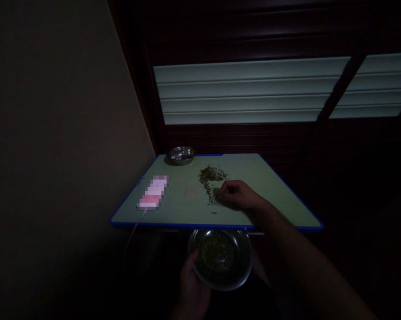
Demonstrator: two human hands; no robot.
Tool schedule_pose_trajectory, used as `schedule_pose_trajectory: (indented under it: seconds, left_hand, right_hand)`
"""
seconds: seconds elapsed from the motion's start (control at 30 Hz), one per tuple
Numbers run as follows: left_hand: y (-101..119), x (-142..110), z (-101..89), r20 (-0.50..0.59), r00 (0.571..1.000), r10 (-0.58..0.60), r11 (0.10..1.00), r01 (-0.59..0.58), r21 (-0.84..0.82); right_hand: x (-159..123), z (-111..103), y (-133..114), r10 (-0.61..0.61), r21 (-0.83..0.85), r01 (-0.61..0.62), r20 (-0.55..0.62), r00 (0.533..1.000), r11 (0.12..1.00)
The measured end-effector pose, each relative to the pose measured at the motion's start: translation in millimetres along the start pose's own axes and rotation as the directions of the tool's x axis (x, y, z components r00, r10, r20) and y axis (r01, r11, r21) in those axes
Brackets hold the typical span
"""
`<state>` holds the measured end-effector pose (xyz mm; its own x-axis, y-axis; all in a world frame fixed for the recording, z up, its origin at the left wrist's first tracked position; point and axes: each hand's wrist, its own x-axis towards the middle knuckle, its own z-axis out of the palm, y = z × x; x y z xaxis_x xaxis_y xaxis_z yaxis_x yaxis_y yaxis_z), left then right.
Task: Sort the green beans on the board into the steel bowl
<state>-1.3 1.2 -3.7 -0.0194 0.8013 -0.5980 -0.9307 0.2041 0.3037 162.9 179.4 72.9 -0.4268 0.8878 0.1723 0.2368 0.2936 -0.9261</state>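
Note:
My left hand (192, 286) grips the rim of a steel bowl (243, 266) holding small green beans, held just below the near edge of a light green table (273, 191) with a blue border. On the tabletop my right hand (238, 194) rests with fingers curled together at the near end of a scattered pile of the same green beans (210, 175). What the fingertips pinch, if anything, is too small and dark to make out.
An empty steel bowl (181, 154) stands at the table's far left corner. A blurred pink and white flat object (153, 192) with a white cable lies at the left. A wall rises on the left, a louvred window behind. The room is very dim.

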Motion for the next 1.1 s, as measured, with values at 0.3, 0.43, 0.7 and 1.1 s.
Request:
schedule_pose_trajectory:
  seconds: [0.3, 0.43, 0.7, 1.1]
  left_hand:
    - [1.0, -1.1, 1.8, 0.004, 1.0, -0.005, 1.0, 0.005, 0.016]
    - [0.9, -1.5, 2.3, 0.005, 1.0, 0.004, 1.0, -0.004, 0.031]
    - [1.1, -0.9, 1.9, 0.004, 1.0, 0.01, 0.999, -0.01, 0.036]
    - [0.1, 0.5, 0.0, 0.035, 0.999, 0.038, 0.998, -0.04, 0.053]
  right_hand:
    - [-0.8, -0.4, -2.9, 0.006, -0.014, -0.006, -0.004, 1.0, 1.0]
    - [-0.6, -1.1, -3.5, 0.011, -0.015, -0.011, 0.004, 1.0, 1.0]
    - [-1.2, -0.4, -2.3, -0.001, 0.006, 0.001, 0.004, 1.0, 1.0]
    - [2.1, 0.2, 3.7, -0.013, -0.011, 0.013, -0.047, 0.999, 1.0]
